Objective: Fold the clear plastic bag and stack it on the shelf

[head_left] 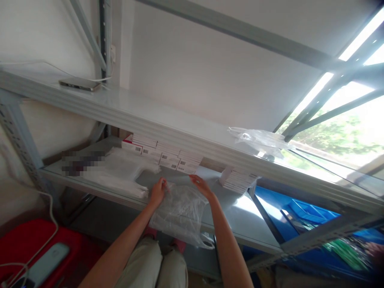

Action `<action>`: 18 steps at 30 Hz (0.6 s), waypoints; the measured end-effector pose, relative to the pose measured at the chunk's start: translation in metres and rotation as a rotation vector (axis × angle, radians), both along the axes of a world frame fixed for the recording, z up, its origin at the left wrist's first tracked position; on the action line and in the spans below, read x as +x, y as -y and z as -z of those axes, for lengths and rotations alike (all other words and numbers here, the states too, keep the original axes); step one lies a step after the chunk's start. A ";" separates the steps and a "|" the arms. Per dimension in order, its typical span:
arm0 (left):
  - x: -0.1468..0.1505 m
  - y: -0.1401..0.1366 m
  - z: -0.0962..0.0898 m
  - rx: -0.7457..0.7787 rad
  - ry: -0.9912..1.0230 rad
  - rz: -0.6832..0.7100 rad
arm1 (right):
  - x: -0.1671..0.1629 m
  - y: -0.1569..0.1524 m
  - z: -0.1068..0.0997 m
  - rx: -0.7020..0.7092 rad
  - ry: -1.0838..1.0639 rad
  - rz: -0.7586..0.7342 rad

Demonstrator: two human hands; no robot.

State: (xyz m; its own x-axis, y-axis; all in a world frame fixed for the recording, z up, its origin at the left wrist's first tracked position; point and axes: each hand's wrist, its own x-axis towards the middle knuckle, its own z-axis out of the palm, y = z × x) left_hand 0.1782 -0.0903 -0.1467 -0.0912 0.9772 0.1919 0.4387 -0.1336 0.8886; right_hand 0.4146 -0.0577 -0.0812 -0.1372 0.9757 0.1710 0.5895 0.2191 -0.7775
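Note:
My left hand point(158, 191) is closed in a pinch on the upper left edge of a clear plastic carrier bag point(183, 214). The bag hangs crumpled over the front edge of the lower shelf point(177, 176), with a handle loop dangling at its lower right. Just above the bag's right side is my right hand point(201, 186), its fingers loosely stretched toward the left and apparently holding nothing. Left of my hands lies a pile of flat, translucent plastic bags point(115, 172). Behind them stands a row of small white boxes point(165, 156) with barcode labels.
More white boxes point(237, 179) are stacked to the right. The upper shelf point(168, 116) crosses above my hands and carries a phone point(79, 83) and another clear bag point(259, 140). A red stool point(39, 236) with a pale device and cable is at lower left; blue bins point(309, 210) are at right.

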 end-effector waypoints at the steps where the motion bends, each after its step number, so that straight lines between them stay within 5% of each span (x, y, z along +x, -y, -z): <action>1: 0.000 0.000 -0.001 0.006 -0.015 -0.006 | 0.013 0.000 0.003 -0.063 -0.036 -0.041; 5: 0.002 0.000 -0.004 -0.031 -0.032 0.031 | 0.045 0.008 0.029 -0.270 -0.045 -0.182; 11: 0.004 0.006 -0.009 0.034 -0.127 -0.024 | 0.048 0.018 0.052 -0.128 0.013 -0.117; 15: 0.006 0.019 -0.031 0.273 -0.296 -0.174 | 0.049 0.021 0.050 -0.035 0.026 -0.089; 18: 0.016 0.029 -0.053 0.293 -0.477 0.016 | 0.050 0.022 0.049 -0.016 0.024 -0.054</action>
